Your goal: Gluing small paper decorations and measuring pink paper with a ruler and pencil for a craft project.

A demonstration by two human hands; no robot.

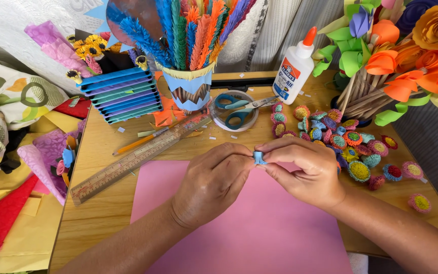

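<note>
Head view: I see both hands meeting over a pink paper sheet (pixel 259 223) on a wooden table (pixel 102 203). Left hand (pixel 211 182) and right hand (pixel 307 172) are both pinched narrow on one small light-blue rolled paper coil (pixel 259 158), held between the fingertips of the two hands, just above the sheet's far edge. I can't tell how tightly the coil is wound; most of it is hidden by the fingers.

Beyond the right hand, fanning out to its right: a cluster of small fringed paper flowers (pixel 353 147), multicoloured, lying flat on the table. Further back from it, a white glue bottle (pixel 293 71) with an orange cap, upright. Far right, a bouquet of orange and green paper roses (pixel 411 50).

Straight beyond the hands: teal-handled scissors (pixel 239 109) resting on a tape roll (pixel 218 119). Behind that, a blue paper-wrapped cup (pixel 191 86) full of fringed paper stems.

Left of the left hand: a wooden ruler (pixel 133 160) lying diagonally, an orange pencil (pixel 138 143) just beyond it, and a stack of blue and purple folded paper (pixel 122 94) further back. Off the table's left edge, loose coloured paper sheets (pixel 21 213).
</note>
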